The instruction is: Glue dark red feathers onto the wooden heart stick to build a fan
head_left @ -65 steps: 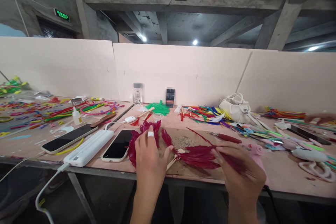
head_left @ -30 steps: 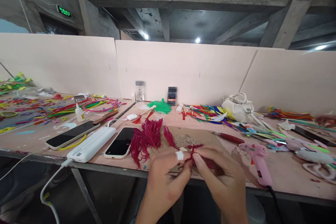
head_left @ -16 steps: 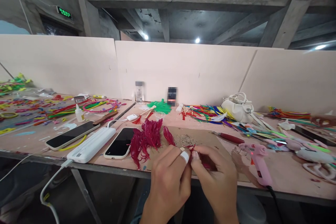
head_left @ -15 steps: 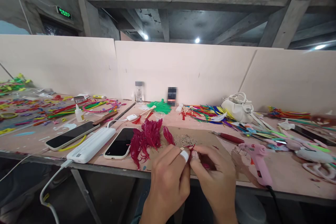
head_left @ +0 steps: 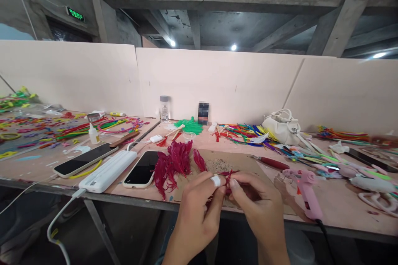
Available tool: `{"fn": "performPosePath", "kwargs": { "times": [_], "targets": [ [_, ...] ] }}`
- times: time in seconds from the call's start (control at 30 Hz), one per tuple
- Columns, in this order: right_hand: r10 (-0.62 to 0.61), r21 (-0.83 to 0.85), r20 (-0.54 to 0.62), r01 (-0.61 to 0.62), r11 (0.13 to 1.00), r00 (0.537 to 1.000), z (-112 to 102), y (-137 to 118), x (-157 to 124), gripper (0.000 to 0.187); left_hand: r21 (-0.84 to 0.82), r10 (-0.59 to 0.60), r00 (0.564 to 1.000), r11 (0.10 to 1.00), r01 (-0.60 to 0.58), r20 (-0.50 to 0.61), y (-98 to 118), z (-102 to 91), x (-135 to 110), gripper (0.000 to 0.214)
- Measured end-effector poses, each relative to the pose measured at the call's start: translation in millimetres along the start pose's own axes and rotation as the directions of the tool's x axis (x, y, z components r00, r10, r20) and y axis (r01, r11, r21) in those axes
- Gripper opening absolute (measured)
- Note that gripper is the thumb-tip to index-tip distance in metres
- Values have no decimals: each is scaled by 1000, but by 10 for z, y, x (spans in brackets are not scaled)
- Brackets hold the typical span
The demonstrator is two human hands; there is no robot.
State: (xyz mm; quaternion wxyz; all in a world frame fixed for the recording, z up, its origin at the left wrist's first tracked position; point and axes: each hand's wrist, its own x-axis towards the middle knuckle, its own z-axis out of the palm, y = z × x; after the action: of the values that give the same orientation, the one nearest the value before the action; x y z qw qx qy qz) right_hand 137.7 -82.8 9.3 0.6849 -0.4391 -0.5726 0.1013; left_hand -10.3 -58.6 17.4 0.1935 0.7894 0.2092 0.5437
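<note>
Above the table's front edge, my left hand and my right hand meet, fingertips pinched together. Between them is a thin dark-red strand, its tip poking up from the fingers. The lower part of it is hidden by my hands. A white wrap goes round one finger of my left hand. Beyond my fingertips lies a brown cardboard sheet with small scraps on it. A single crimson leaf-shaped piece rests by my left hand, and a pile of similar crimson pieces sits left of it.
A pink glue gun and a red-handled tool lie to the right. Leftward are a phone, a white power bank with its cable and another phone. Colourful strips and a white bag sit behind.
Both hands have shifted slightly, with the right moving a little to the right. More of the dark-red strand shows upright between the fingertips.
</note>
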Motion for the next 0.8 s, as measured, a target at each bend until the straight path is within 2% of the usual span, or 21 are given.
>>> {"fn": "performPosePath", "kwargs": {
  "times": [0.1, 0.17, 0.3, 0.43, 0.5, 0.63, 0.8],
  "targets": [
    [20, 59, 50, -23, 998, 999, -32, -9, 1, 12, 45, 38, 999, 998, -37, -30, -20, -13, 3, 14],
    [34, 80, 48, -38, 996, 998, -36, -23, -4, 11, 80, 48, 999, 996, -48, -2, -17, -25, 11, 16],
    [65, 83, -9, -64, 994, 998, -1, -38, -23, 10, 133, 49, 997, 989, -57, 61, 15, -36, 29, 18],
    [107, 111, -72, -98, 989, 992, 59, -39, -27, 12, 105, 37, 997, 994, -43, 62, 28, -16, 23, 20],
    [108, 146, -75, -96, 985, 991, 74, -36, -19, 12, 56, 20, 999, 998, -22, 35, 18, 0, 2, 19],
    [63, 210, -8, -60, 976, 998, 49, -23, -2, 11, 15, -23, 994, 1000, 24, -103, -3, 18, -53, 15],
    [30, 141, 29, -34, 989, 999, -15, -34, 7, 10, 25, -61, 995, 998, 63, -85, 22, 10, -29, 14]
  ]
}}
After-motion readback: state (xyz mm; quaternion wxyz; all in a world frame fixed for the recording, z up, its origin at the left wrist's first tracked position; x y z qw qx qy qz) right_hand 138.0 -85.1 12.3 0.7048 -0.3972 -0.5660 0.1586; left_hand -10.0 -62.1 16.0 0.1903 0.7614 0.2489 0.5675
